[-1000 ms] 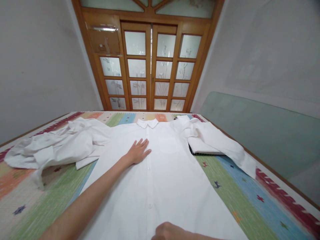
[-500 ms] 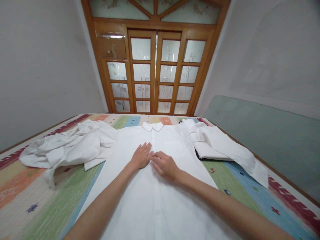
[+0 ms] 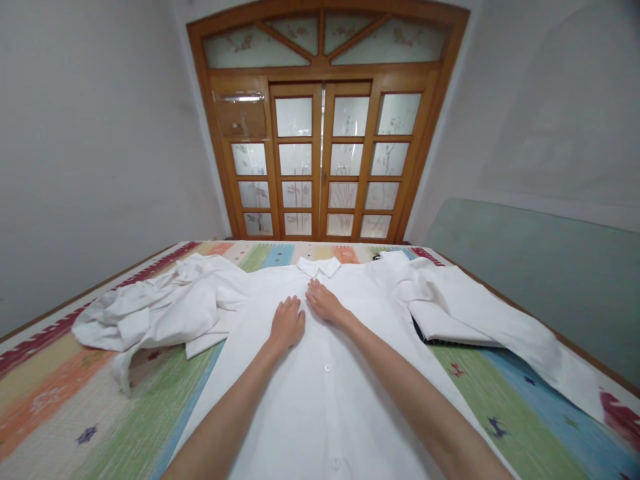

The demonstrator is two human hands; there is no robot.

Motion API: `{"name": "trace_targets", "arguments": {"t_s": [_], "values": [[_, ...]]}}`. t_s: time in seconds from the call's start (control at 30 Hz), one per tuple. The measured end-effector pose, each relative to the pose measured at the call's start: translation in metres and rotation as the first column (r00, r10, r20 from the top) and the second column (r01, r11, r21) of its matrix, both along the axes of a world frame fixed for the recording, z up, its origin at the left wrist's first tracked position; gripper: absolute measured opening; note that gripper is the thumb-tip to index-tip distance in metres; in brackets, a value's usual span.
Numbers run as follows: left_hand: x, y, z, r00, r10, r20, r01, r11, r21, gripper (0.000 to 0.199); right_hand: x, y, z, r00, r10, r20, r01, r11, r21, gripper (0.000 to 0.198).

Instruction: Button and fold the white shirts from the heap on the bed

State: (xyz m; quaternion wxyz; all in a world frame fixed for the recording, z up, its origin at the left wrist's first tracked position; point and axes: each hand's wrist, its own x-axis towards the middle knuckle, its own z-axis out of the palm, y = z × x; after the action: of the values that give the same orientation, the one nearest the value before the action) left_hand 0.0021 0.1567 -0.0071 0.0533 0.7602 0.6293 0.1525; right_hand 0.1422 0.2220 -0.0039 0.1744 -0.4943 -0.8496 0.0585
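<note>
A white button-up shirt [image 3: 300, 400] lies face up and spread out, its collar [image 3: 319, 267] pointing away from me. My left hand [image 3: 288, 323] rests palm down on its chest, left of the front placket, with the fingers lying flat. Just below the collar, my right hand [image 3: 324, 301] touches the placket, fingers extended and slightly bent. A small button [image 3: 327, 368] shows on the placket nearer to me, and another button [image 3: 335, 461] sits lower. Neither hand visibly grips the cloth, though the right fingertips' undersides are hidden.
The shirt lies on a striped, patterned cloth [image 3: 165, 380]. Bunched white fabric [image 3: 170, 307] lies at left, and a white sleeve [image 3: 480, 307] stretches right over a folded, dark-edged item [image 3: 450, 325]. A pale green panel [image 3: 540, 267] stands at right; wooden glazed doors [image 3: 320, 160] are behind.
My right hand has moved up the placket toward the collar, its fingers straightening. My hands are now apart, and a button shows below them. The view has tilted up slightly.
</note>
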Motion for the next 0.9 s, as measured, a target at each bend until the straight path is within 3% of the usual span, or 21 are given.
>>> {"name": "trace_targets", "arguments": {"t_s": [0.2, 0.4, 0.57, 0.77, 0.9], "values": [[0.002, 0.002, -0.002, 0.997, 0.069, -0.034, -0.068, 0.997, 0.031, 0.052, -0.024, 0.024, -0.007, 0.989, 0.001, 0.149, 0.001, 1.0, -0.013, 0.054], [-0.002, 0.007, -0.001, 0.992, 0.08, 0.097, -0.088, 0.993, 0.075, 0.047, -0.04, 0.046, -0.009, 0.987, -0.067, 0.146, 0.065, 0.998, 0.019, 0.059], [-0.005, 0.015, -0.004, 0.969, 0.154, 0.194, -0.181, 0.975, 0.131, 0.037, -0.049, 0.06, -0.008, 0.992, -0.025, 0.128, 0.022, 0.999, 0.029, 0.059], [-0.027, 0.027, 0.0, 0.908, 0.343, 0.242, -0.398, 0.885, 0.242, 0.034, -0.052, 0.065, -0.007, 0.99, -0.034, 0.137, 0.027, 0.998, 0.051, 0.059], [-0.048, 0.03, 0.007, 0.806, 0.514, 0.293, -0.587, 0.759, 0.283, 0.033, -0.051, 0.066, -0.005, 0.988, -0.03, 0.15, 0.02, 0.998, 0.067, 0.057]]}}
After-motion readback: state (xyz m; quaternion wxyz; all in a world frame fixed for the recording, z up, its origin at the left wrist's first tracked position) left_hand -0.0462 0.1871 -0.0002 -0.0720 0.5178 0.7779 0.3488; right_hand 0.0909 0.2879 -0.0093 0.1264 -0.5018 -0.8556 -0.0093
